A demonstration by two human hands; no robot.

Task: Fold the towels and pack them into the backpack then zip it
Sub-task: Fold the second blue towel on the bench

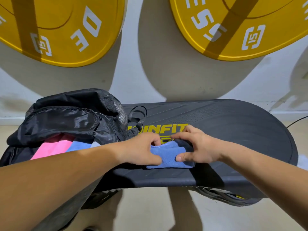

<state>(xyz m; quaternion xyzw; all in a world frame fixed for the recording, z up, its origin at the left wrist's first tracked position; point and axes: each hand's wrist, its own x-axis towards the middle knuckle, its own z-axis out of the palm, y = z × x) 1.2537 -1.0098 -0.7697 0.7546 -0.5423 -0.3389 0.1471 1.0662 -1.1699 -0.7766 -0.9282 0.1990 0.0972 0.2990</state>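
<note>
A small blue towel (168, 155), folded into a thick wad, lies on the black step platform (233, 130). My left hand (141, 150) grips its left end and my right hand (198, 145) pinches its right end, thumb on the near side. The black backpack (71, 115) sits open at the platform's left end. Inside it lie a pink towel (53, 147) and a blue towel (78, 146), with a pale one just showing beside them.
Two large yellow weight plates (63, 30) (241, 25) hang on the white wall behind. The platform's right half is bare, with a yellow logo (160, 129) by my hands. A black cable (296, 120) runs along the floor at the far right.
</note>
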